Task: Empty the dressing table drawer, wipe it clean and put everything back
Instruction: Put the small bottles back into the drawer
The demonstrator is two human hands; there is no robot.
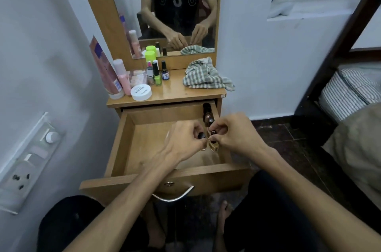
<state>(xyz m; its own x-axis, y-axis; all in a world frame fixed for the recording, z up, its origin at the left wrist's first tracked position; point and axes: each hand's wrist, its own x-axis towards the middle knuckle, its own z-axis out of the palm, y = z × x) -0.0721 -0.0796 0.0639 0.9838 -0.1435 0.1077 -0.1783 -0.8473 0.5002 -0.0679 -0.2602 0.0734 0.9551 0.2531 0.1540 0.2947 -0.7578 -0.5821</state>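
- Two bare hands are held together over the right part of an open drawer (pixel 121 144), which is pulled well out of a wooden dressing table (pixel 185 95).
- A mirror (pixel 177 4) is mounted above the table top; the person's arms and the cloth are reflected in it.
- A striped cloth (pixel 208 75) is left crumpled on the right side of the table top, near the mirror's foot.
- A group of cosmetics is stood on the left side of the table top: a tall pink tube (pixel 104 68), a pink bottle (pixel 123 76), a flat white jar (pixel 141 92) and a green nail polish (pixel 157 75) among other small bottles.
- The left hand (pixel 185 140) is curled, and a dark-capped small bottle (pixel 201 135) is pinched in its narrow grip.
- The right hand (pixel 235 134) is curled too, its grip closed on a gold-coloured nail polish bottle (pixel 213 144), just beside the left hand's fingers.
- A few dark little bottles (pixel 207 115) are lined along the drawer's right wall, behind the hands.
- A curved metal handle (pixel 175 197) is fixed on the drawer front, below the forearms.
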